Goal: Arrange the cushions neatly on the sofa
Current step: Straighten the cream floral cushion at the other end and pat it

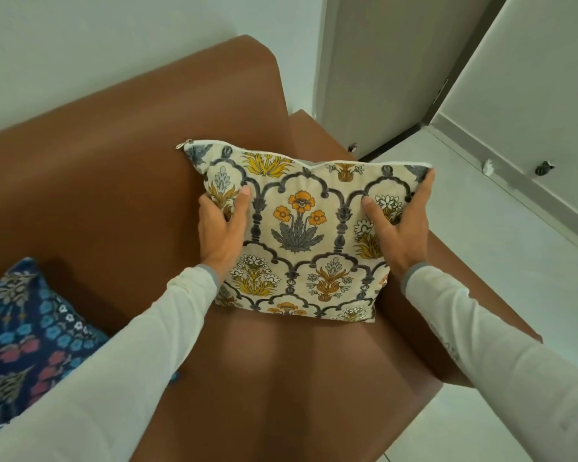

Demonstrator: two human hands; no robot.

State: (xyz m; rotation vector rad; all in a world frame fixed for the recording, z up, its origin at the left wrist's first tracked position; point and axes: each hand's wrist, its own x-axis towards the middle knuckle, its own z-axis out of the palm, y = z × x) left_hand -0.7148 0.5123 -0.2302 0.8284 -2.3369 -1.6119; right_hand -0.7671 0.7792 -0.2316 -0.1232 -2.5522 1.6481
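Note:
A cream cushion (301, 235) printed with orange and yellow flowers and grey arches stands on the brown sofa (114, 195), leaning in the corner between backrest and right armrest. My left hand (219, 228) grips its left edge, thumb on the front face. My right hand (401, 221) grips its right edge, fingers reaching up to the top right corner. A zip pull shows at the cushion's top left corner. A dark blue cushion (24, 331) with blue and pink flowers lies on the seat at the far left, partly behind my left sleeve.
The sofa's right armrest (447, 295) runs beside the cream cushion. White floor tiles (481, 245) lie to the right, with a skirting board and a door frame (424, 105) beyond. A pale wall rises behind the backrest.

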